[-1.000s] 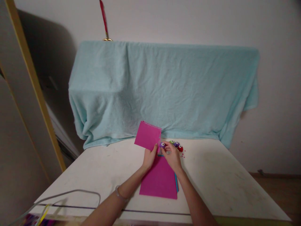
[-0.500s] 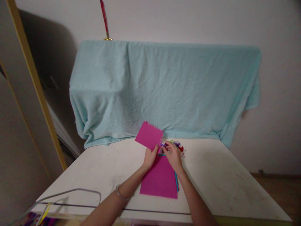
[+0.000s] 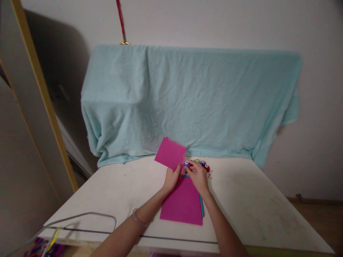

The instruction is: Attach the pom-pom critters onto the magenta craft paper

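Observation:
My left hand (image 3: 171,179) holds up a small magenta paper sheet (image 3: 169,153) by its lower corner, tilted above the table. My right hand (image 3: 197,176) grips a small purple punch (image 3: 187,164) against the sheet's right edge. Under both hands a larger magenta sheet (image 3: 183,204) lies flat on the white table (image 3: 254,207), with a blue sheet's edge (image 3: 202,207) showing along its right side. Green, purple and red punches (image 3: 203,164) sit in a row just behind my right hand.
A light blue cloth (image 3: 187,100) drapes over something along the table's far edge. A grey cable (image 3: 88,216) loops at the near left corner. A wooden board (image 3: 37,89) leans at the left. Tiny paper bits (image 3: 210,174) lie beside the punches.
The two hands and the small sheet stay almost in place; the view has shifted slightly, and the sheet's top edge sits a little higher in the frame.

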{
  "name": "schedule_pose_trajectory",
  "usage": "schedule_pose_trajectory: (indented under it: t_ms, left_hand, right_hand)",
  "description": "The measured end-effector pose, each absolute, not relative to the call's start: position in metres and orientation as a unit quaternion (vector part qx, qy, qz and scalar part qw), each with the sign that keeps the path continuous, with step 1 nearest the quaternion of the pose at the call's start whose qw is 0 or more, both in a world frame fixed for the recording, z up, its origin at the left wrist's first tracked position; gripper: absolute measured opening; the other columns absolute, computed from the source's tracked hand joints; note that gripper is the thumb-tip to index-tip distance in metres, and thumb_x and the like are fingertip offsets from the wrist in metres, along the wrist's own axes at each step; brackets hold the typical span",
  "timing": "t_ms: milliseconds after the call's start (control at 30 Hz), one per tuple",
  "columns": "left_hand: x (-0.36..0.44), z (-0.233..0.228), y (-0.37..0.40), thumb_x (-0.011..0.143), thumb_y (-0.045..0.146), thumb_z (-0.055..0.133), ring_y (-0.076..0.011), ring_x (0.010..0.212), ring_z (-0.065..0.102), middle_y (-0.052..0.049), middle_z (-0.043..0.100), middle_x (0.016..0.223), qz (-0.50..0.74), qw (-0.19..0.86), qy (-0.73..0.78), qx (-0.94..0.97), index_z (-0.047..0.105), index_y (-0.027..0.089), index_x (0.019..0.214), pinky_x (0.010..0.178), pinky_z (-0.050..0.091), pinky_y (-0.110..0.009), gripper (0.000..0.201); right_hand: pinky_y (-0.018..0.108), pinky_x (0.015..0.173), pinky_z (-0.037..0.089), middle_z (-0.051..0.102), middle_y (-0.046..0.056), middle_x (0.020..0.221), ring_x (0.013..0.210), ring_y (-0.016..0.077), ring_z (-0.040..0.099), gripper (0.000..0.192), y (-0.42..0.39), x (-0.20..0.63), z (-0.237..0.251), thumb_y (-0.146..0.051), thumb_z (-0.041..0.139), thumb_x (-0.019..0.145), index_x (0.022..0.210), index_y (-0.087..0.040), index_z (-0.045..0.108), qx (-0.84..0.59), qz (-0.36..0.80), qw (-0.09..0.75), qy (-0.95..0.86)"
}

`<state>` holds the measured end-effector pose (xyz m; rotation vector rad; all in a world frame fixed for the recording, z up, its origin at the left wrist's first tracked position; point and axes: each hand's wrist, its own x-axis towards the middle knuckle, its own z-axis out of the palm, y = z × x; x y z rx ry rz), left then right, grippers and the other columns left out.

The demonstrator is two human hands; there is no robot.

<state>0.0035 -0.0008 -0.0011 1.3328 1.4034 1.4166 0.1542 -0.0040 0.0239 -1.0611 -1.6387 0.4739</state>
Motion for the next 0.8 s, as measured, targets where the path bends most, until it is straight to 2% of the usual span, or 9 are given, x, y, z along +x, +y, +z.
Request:
schedule_pose_trajectory:
  t_ms: [133, 267, 367, 667, 800]
  left_hand:
    - [0.0037, 0.0010, -0.0020, 0.089, 0.057, 0.053, -0.0179, 0.060, 0.059, -0.003, 0.065, 0.062, 0.560, 0.360, 0.532, 0.523, 0.066, 0.016, 0.071, 0.064, 0.045, -0.028, 0.046]
    - [0.0043, 0.0047, -0.0032, 0.089, 0.054, 0.055, -0.0203, 0.073, 0.064, -0.007, 0.073, 0.078, 0.574, 0.360, 0.522, 0.518, 0.070, 0.014, 0.084, 0.073, 0.049, -0.030, 0.043]
    - [0.0046, 0.0061, -0.0037, 0.089, 0.052, 0.056, -0.0219, 0.078, 0.066, -0.009, 0.074, 0.083, 0.571, 0.356, 0.528, 0.518, 0.071, 0.014, 0.086, 0.078, 0.050, -0.032, 0.041]
    - [0.0038, 0.0028, -0.0021, 0.089, 0.056, 0.055, -0.0219, 0.068, 0.063, -0.005, 0.068, 0.066, 0.566, 0.362, 0.527, 0.522, 0.069, 0.016, 0.078, 0.072, 0.049, -0.033, 0.044]
    - [0.0039, 0.0040, -0.0037, 0.088, 0.059, 0.056, -0.0229, 0.071, 0.064, -0.006, 0.068, 0.066, 0.565, 0.371, 0.523, 0.519, 0.068, 0.016, 0.077, 0.075, 0.050, -0.034, 0.046]
  right_hand:
    - [0.031, 0.071, 0.060, 0.071, 0.008, 0.100, 0.074, 0.0183, 0.071, 0.030, -0.0046, 0.1545, 0.0240, -0.028, 0.065, 0.088, 0.117, -0.022, 0.072, -0.442, 0.204, 0.534, -0.691]
    - [0.031, 0.072, 0.060, 0.071, 0.008, 0.100, 0.075, 0.0184, 0.071, 0.031, -0.0053, 0.1546, 0.0245, -0.028, 0.065, 0.088, 0.118, -0.022, 0.071, -0.436, 0.211, 0.535, -0.692]
    - [0.032, 0.071, 0.060, 0.072, 0.008, 0.102, 0.074, 0.0185, 0.071, 0.032, -0.0055, 0.1545, 0.0253, -0.029, 0.066, 0.088, 0.119, -0.023, 0.072, -0.431, 0.215, 0.541, -0.689]
    - [0.032, 0.072, 0.061, 0.071, 0.009, 0.104, 0.074, 0.0181, 0.071, 0.030, -0.0061, 0.1541, 0.0272, -0.031, 0.066, 0.088, 0.116, -0.023, 0.073, -0.425, 0.214, 0.546, -0.690]
    - [0.032, 0.071, 0.060, 0.071, 0.008, 0.101, 0.074, 0.0179, 0.070, 0.030, -0.0064, 0.1541, 0.0279, -0.031, 0.066, 0.088, 0.116, -0.023, 0.072, -0.424, 0.216, 0.547, -0.689]
